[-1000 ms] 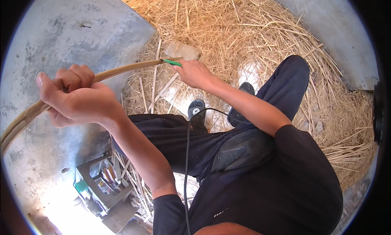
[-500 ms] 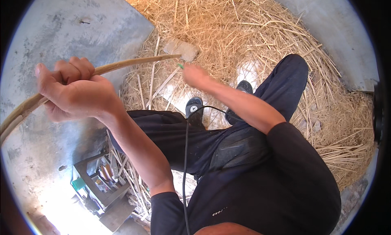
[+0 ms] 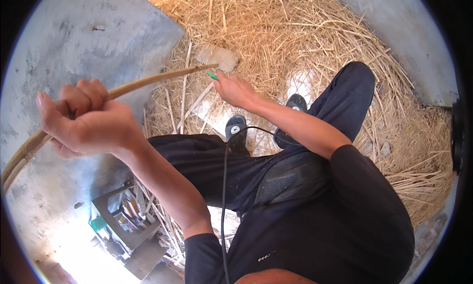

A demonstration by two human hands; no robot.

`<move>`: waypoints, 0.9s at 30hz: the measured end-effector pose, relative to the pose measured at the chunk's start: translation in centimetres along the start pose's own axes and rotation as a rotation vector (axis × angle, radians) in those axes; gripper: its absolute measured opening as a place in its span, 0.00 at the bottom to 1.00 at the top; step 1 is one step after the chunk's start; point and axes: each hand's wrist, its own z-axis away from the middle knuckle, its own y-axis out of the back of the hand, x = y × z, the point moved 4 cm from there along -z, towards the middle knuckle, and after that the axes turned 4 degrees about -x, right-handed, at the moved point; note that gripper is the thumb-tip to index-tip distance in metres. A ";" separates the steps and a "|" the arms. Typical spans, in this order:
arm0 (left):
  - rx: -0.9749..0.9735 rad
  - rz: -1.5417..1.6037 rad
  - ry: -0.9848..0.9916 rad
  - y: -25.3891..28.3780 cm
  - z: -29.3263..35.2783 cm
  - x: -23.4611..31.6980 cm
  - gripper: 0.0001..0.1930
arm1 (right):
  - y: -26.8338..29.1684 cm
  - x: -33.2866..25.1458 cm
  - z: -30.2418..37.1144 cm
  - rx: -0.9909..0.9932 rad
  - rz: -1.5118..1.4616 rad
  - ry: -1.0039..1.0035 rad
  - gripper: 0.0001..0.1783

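Observation:
My left hand (image 3: 88, 121) is closed around a long, curved, yellowish-brown pole (image 3: 157, 78) that looks like bamboo or peeled wood. The pole runs from the left rim toward the upper middle, and its thin far end is just above a flat stone block (image 3: 227, 60). Just below that end, my right hand (image 3: 235, 91) is closed on a small green tool (image 3: 212, 76). Only a short green piece sticks out past the fingers, and the rest is hidden in the fist. I cannot tell whether the tool touches the pole.
Straw-like shavings (image 3: 276, 43) cover much of the floor. Left of my legs, a low wooden rack (image 3: 125, 235) holds several tools and a green item. A grey wall (image 3: 93, 38) rises on the left, another on the right. A black cable (image 3: 224, 185) runs down my front.
My right hand has moved slightly left with the green tool, and more green shows. My left hand and the pole have shifted a little down and left.

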 end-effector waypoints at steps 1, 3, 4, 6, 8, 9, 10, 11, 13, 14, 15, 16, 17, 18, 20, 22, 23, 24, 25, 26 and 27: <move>0.000 -0.002 0.012 0.2 -0.1 0.1 0.24 | 0.1 0.5 -0.4 0.026 0.034 0.015 0.19; -0.012 -0.016 0.027 0.6 -0.1 0.1 0.24 | -0.1 0.0 -0.7 -0.037 -0.090 -0.014 0.19; -0.023 -0.028 0.027 1.1 0.0 0.0 0.24 | 0.9 -2.2 0.0 -0.017 -0.148 -0.001 0.18; -0.047 -0.019 0.013 1.1 -0.2 0.0 0.23 | 2.9 -4.8 0.6 0.106 -0.201 0.112 0.17; -0.069 -0.017 0.017 1.2 -0.3 -0.1 0.23 | 3.7 -6.2 1.4 0.271 -0.209 0.289 0.16; -0.066 -0.018 0.010 0.8 -0.3 -0.1 0.23 | 2.4 -4.9 0.9 0.248 -0.148 0.242 0.15; -0.065 -0.011 0.012 0.2 -0.1 -0.1 0.23 | 0.4 -2.3 0.2 0.229 -0.081 0.183 0.15; -0.056 -0.015 0.011 0.1 0.1 0.0 0.23 | -0.9 -0.8 -0.3 0.198 -0.018 0.133 0.14; -0.046 -0.044 -0.011 0.1 -0.3 0.0 0.24 | -0.6 -1.2 -1.1 0.224 -0.008 0.171 0.14; -0.042 -0.057 -0.022 0.0 -0.6 0.0 0.24 | -0.4 -1.3 -1.5 0.239 -0.002 0.189 0.13; -0.014 -0.079 -0.015 0.8 -0.4 -0.2 0.24 | -0.5 -2.4 -0.7 0.218 -0.049 0.195 0.14; 0.018 -0.093 -0.016 1.5 -0.4 -0.3 0.24 | 0.9 -4.5 -0.1 0.205 -0.089 0.207 0.14; 0.048 -0.092 -0.036 1.7 -0.7 -0.2 0.24 | 2.2 -5.9 0.0 0.209 -0.124 0.233 0.14; 0.037 -0.093 -0.034 1.5 -0.7 -0.1 0.24 | 2.3 -6.1 0.2 0.222 -0.141 0.260 0.15; 0.015 -0.097 -0.032 1.1 -0.3 0.0 0.24 | 2.3 -6.1 0.8 0.247 -0.175 0.317 0.15; 0.001 -0.087 -0.020 0.2 0.1 0.1 0.24 | 0.0 -2.3 -0.2 0.197 -0.013 0.193 0.16; -0.003 -0.082 -0.018 -0.2 0.1 0.2 0.24 | -0.8 -1.0 -0.7 0.171 0.068 0.134 0.16; -0.006 -0.085 -0.030 -0.1 -0.4 0.1 0.24 | -0.8 -1.4 -1.5 0.147 0.021 0.142 0.16; 0.003 -0.097 -0.028 0.6 -0.7 -0.1 0.24 | -0.3 -2.3 -1.3 0.127 -0.031 0.141 0.16; 0.011 -0.108 -0.024 1.0 -0.8 -0.2 0.24 | 0.3 -3.2 -1.3 0.106 -0.082 0.139 0.16; 0.035 -0.132 -0.012 1.8 -0.5 -0.2 0.24 | 1.1 -4.4 -0.8 0.076 -0.134 0.135 0.16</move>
